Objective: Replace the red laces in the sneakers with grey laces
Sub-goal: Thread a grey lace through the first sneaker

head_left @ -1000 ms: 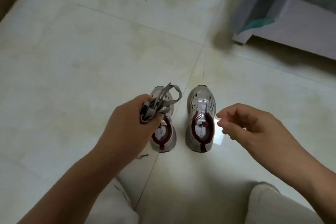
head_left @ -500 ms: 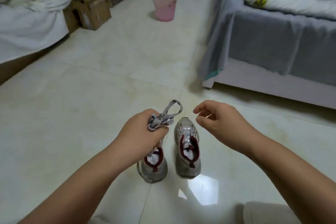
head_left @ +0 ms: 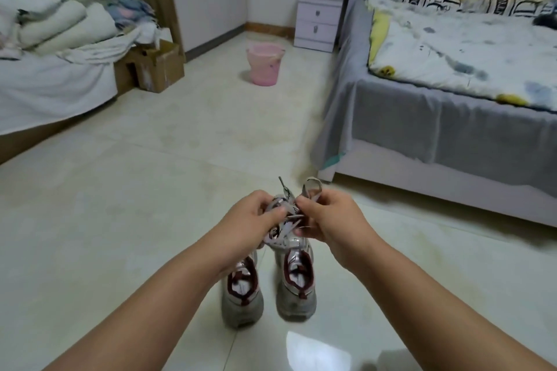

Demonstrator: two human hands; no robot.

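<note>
Your left hand (head_left: pixel 251 214) and right hand (head_left: pixel 327 215) both have their fingers curled tight around one tangled bundle of flat woven grey laces (head_left: pixel 284 214), held in the air between them with a loop and a tipped end poking up. Directly beneath, the two grey sneakers (head_left: pixel 297 283) with dark red collar linings stand side by side on the glossy tiled floor (head_left: pixel 120 220), heels toward you.

Sneakers (head_left: pixel 269 286) toes hidden behind hands (head_left: pixel 289 220); grey laces (head_left: pixel 286 214) bundle partly covered, blurred.
</note>
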